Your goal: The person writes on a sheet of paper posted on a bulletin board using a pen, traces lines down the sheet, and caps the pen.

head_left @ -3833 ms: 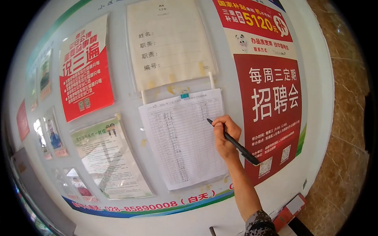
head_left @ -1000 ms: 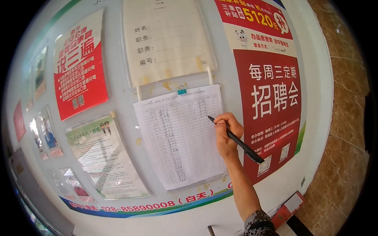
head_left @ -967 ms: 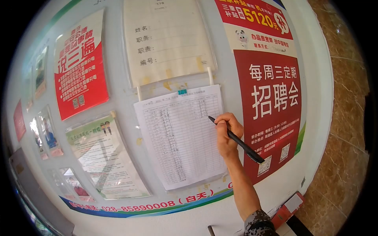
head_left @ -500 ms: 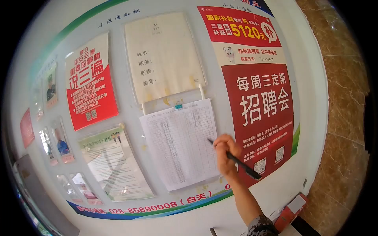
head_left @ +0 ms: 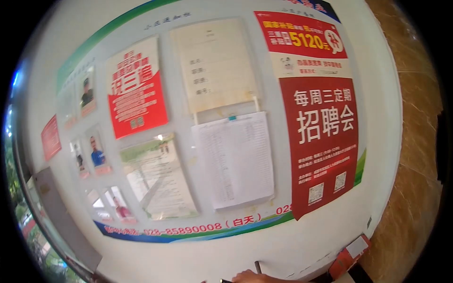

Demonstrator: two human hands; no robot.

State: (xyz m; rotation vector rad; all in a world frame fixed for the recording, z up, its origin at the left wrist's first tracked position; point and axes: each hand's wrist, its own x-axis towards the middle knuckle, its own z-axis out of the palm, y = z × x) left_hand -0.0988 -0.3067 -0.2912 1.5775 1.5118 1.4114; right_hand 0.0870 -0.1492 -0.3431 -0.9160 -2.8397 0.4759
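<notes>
At the bottom edge, my right hand [head_left: 252, 277] shows only its upper part, with curled fingers. The dark end of a pen [head_left: 226, 281] sticks out at the hand's left side; the rest is cut off. A tiny skin-coloured sliver farther left may be my left hand [head_left: 204, 281], but its fingers are hidden. Above the hands, a printed list sheet [head_left: 240, 162] with rows and columns hangs on the notice board [head_left: 186, 141], held by a teal clip [head_left: 231, 118] at its top. Neither hand touches the sheet.
Around the sheet are a cream form [head_left: 212, 66], a red and white poster [head_left: 137, 89], a pale green notice [head_left: 158, 177] and a tall dark red poster [head_left: 321, 141]. A red box [head_left: 349, 254] stands at lower right. A dark rod [head_left: 257, 267] juts up behind my right hand.
My right hand has dropped with the pen from beside the list sheet to the bottom edge. The view has shifted, so the board sits farther right and more window shows at left.
</notes>
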